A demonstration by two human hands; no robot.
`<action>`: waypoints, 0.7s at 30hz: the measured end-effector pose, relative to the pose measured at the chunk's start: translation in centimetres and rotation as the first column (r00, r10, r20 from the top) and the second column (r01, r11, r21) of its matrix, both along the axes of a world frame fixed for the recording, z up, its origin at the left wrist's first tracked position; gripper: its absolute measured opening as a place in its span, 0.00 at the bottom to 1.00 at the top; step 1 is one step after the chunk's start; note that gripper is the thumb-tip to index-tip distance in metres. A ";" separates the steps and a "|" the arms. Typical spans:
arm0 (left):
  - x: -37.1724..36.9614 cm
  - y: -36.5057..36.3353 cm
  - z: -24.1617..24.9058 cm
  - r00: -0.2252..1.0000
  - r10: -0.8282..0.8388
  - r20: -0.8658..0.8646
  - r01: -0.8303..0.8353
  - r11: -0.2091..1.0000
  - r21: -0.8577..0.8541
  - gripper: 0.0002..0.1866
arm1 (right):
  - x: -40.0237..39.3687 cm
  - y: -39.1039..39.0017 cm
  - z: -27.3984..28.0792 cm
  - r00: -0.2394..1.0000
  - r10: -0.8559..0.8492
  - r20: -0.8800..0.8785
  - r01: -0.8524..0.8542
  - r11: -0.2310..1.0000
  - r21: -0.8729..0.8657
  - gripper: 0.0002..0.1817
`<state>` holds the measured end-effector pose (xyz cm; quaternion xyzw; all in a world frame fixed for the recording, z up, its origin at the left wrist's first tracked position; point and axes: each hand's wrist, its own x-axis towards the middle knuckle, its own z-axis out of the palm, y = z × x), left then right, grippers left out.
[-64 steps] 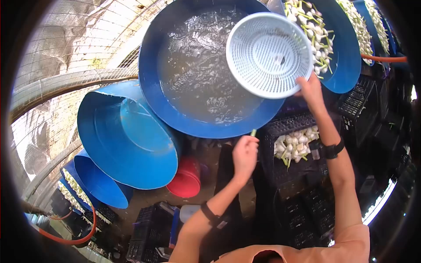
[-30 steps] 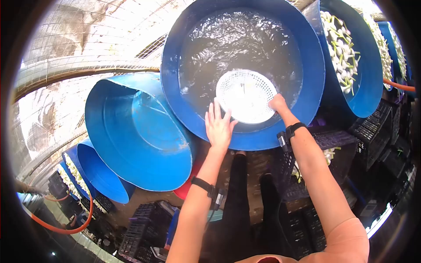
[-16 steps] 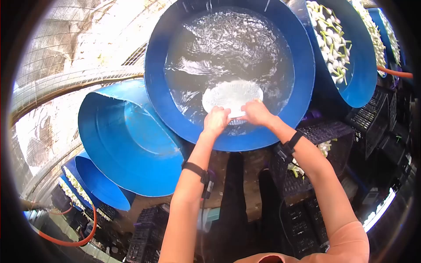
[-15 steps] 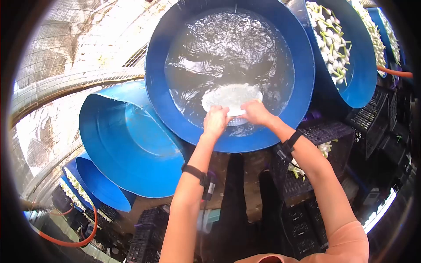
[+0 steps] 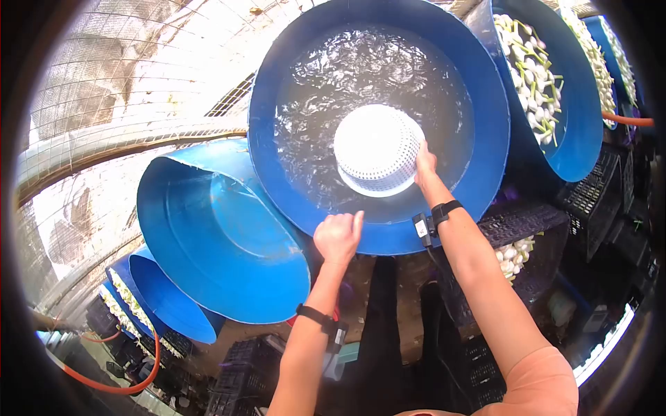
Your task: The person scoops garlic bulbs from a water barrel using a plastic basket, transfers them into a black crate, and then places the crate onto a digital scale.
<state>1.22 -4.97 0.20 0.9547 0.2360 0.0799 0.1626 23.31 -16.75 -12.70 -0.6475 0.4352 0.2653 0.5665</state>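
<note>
A white perforated colander sits over the water in the large blue tub, its pale, rounded base facing up toward me. My right hand grips its right edge, with the thumb up along the side and the other fingers mostly hidden. Apart from the colander, my left hand hovers at the tub's near rim, fingers curled in and thumb sticking up. Nothing shows in that hand.
A cut blue drum lies at the left, with a smaller blue drum below it. White bulbs with green stems fill part of a blue drum at the right. Black crates stand at lower right; an orange hose curves at lower left.
Both hands held the colander low in the water near me. It is now raised and turned base up, farther into the tub. My left hand has let go and drawn back.
</note>
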 end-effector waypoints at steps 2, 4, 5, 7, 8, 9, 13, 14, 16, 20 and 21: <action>0.0 0.0 -0.3 0.999 0.032 0.000 -0.032 0.999 0.013 0.18 | -0.2 -1.9 -6.3 0.996 0.094 0.015 -0.090 0.985 -0.149 0.35; 0.0 0.1 -0.5 1.000 0.024 -0.002 -0.023 0.999 0.032 0.18 | -0.4 -4.2 -12.6 0.983 0.169 -0.073 -0.183 0.939 -0.292 0.34; 0.0 0.3 -0.6 1.000 0.023 0.002 -0.023 0.999 0.033 0.18 | -0.7 -4.7 -14.4 0.977 0.192 -0.095 -0.213 0.928 -0.305 0.34; -0.1 0.2 -0.6 1.000 0.029 0.006 -0.029 0.999 0.022 0.18 | -1.5 -4.6 -14.6 0.979 0.166 -0.117 -0.192 0.946 -0.262 0.35; 0.0 0.3 -0.4 1.000 0.027 0.003 -0.027 0.999 0.024 0.18 | -1.9 -4.3 -14.5 0.987 0.113 -0.118 -0.135 0.969 -0.205 0.35; -0.2 0.2 -0.4 1.000 0.028 -0.004 -0.028 0.999 0.021 0.18 | -2.0 -3.1 -11.8 0.991 0.061 -0.117 -0.072 0.992 -0.099 0.35; -0.1 0.3 -0.5 0.999 0.048 0.005 -0.048 0.999 0.017 0.18 | 0.4 0.1 -1.1 0.990 0.076 -0.122 -0.050 0.979 0.200 0.33; -0.1 0.4 -0.5 0.999 0.052 0.010 -0.052 0.999 0.015 0.18 | 0.7 -0.1 1.5 0.991 0.093 -0.096 -0.064 0.961 0.267 0.33; 0.1 0.6 -0.2 0.998 0.060 -0.008 -0.060 0.998 0.009 0.19 | 1.9 -0.3 7.0 0.994 0.107 -0.006 -0.097 0.917 0.386 0.32; -0.3 0.4 -0.2 0.995 0.095 -0.024 -0.096 0.995 -0.013 0.19 | 5.2 -2.7 14.8 0.989 0.041 0.141 -0.102 0.879 0.466 0.32; -0.5 0.3 -0.1 0.994 0.106 -0.023 -0.106 0.994 -0.021 0.18 | 6.1 -3.2 15.4 0.987 0.024 0.157 -0.079 0.931 0.357 0.33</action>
